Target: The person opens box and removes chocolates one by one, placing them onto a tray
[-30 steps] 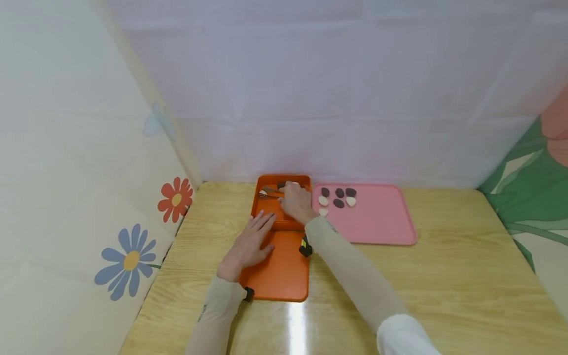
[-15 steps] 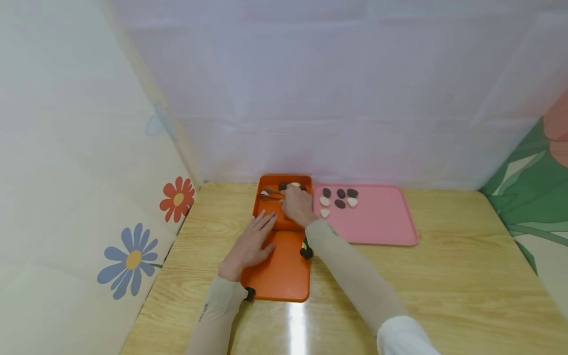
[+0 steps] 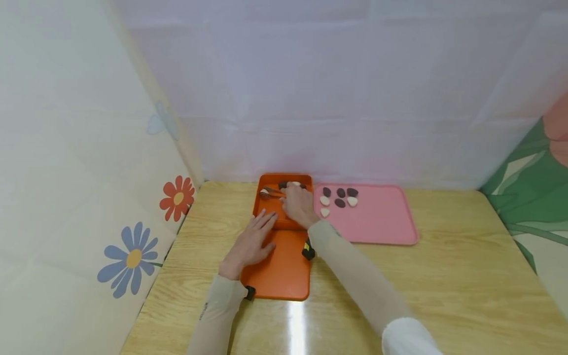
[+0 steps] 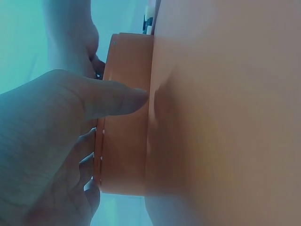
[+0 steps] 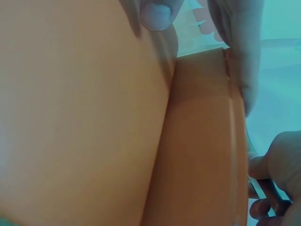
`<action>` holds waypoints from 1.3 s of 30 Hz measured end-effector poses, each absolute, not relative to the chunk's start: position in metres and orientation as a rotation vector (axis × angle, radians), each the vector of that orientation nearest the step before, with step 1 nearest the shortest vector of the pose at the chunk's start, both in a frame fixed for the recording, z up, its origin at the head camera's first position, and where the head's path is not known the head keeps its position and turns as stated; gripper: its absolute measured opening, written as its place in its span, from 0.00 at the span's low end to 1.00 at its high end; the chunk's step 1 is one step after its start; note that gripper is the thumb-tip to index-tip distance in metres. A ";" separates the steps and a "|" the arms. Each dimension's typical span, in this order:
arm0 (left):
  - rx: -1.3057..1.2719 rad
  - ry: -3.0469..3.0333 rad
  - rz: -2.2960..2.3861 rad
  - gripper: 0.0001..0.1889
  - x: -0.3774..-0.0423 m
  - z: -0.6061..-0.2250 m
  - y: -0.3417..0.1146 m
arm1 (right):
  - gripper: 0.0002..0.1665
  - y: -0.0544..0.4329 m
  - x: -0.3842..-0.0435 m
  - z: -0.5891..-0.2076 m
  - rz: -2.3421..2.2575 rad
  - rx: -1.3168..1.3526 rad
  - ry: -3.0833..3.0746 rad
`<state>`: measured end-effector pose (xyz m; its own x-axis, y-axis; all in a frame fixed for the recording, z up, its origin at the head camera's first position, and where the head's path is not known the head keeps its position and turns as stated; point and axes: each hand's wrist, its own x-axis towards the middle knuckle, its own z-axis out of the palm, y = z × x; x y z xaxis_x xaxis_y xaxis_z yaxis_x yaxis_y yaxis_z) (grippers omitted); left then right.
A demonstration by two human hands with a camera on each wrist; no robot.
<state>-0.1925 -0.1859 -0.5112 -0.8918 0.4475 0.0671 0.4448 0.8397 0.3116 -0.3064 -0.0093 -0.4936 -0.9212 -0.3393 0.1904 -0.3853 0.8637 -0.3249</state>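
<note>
My right hand (image 3: 298,203) reaches into an orange box (image 3: 286,176) and holds a pair of dark tongs (image 3: 275,193), whose ends point left. A cream-coloured piece (image 3: 264,191) shows at the tips of the tongs. Dark brown and cream pieces (image 3: 283,185) lie by the box's back wall, partly covered by the hand. With straight fingers my left hand (image 3: 249,244) rests on the box's near left rim; in the left wrist view its thumb (image 4: 124,100) lies along the outer wall. The right wrist view shows the right hand (image 5: 282,165) curled round a slim dark handle.
An orange lid (image 3: 284,276) lies flat in front of the box. To the right is a pink tray (image 3: 377,217) with several dark brown and cream pieces at its left. Flower-printed cloth stands at both sides, and a pale cloth behind.
Both hands and the tongs stay almost where they were. The head view shifts only slightly, and the pieces on the pink tray keep their places.
</note>
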 end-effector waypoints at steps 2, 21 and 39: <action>0.734 3.008 0.509 0.43 -0.194 -0.511 -0.186 | 0.23 -0.007 -0.306 -0.490 0.553 0.573 -2.898; 0.736 3.020 0.538 0.43 -0.198 -0.510 -0.185 | 0.25 0.027 -0.296 -0.473 0.669 0.566 -2.835; 0.752 3.015 0.567 0.43 -0.193 -0.510 -0.186 | 0.21 0.070 -0.263 -0.467 0.944 0.459 -2.749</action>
